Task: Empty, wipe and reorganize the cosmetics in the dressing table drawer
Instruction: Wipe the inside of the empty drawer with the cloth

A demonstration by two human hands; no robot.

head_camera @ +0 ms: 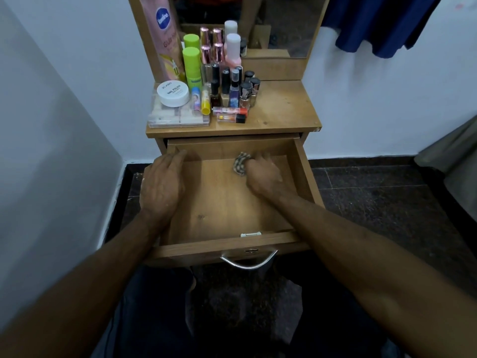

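Observation:
The wooden drawer (227, 244) is pulled out with nothing in it but a crumpled patterned cloth (240, 164). My right hand (265, 175) presses that cloth onto the drawer floor near the back wall. My left hand (162, 184) rests flat on the drawer's left side wall, fingers together. The cosmetics stand on the left half of the dressing table top (281, 107): a pink lotion tube (164, 34), green bottles (192, 65), nail polish bottles (232, 86), a white round tub (173, 93) on a clear box (178, 117).
A mirror (258, 21) rises behind the table top. White walls flank the table closely on the left. Dark stone floor (387, 197) lies to the right. A blue cloth (376, 24) hangs at upper right. A metal handle (249, 262) is on the drawer front.

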